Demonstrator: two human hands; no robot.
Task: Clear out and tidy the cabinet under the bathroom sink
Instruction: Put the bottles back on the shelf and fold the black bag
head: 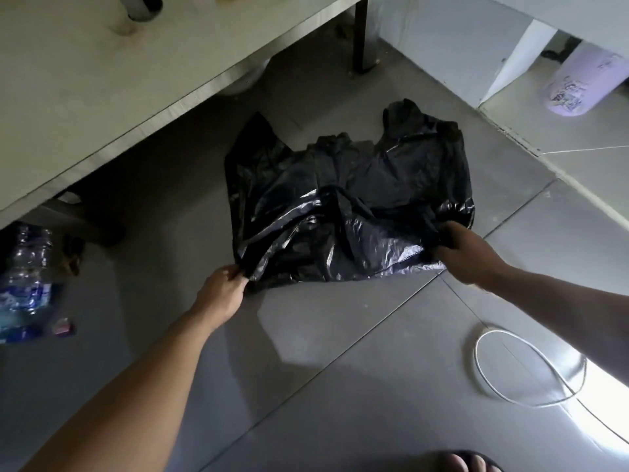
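A crumpled black plastic bag (347, 202) lies spread on the grey tiled floor in front of the cabinet. My left hand (223, 287) pinches its near left corner. My right hand (466, 250) grips its near right edge. The bag's two handle loops point away from me. The pale cabinet base (102, 83) runs across the upper left, standing on a dark leg (362, 35), with a shadowed gap beneath it.
Crushed plastic water bottles (25, 284) lie at the left edge, with a small pink item (63, 326) beside them. A white cable loop (524, 369) lies on the floor at the right. A lilac cylindrical container (575, 83) lies at the upper right. My sandalled toes (466, 462) show at the bottom.
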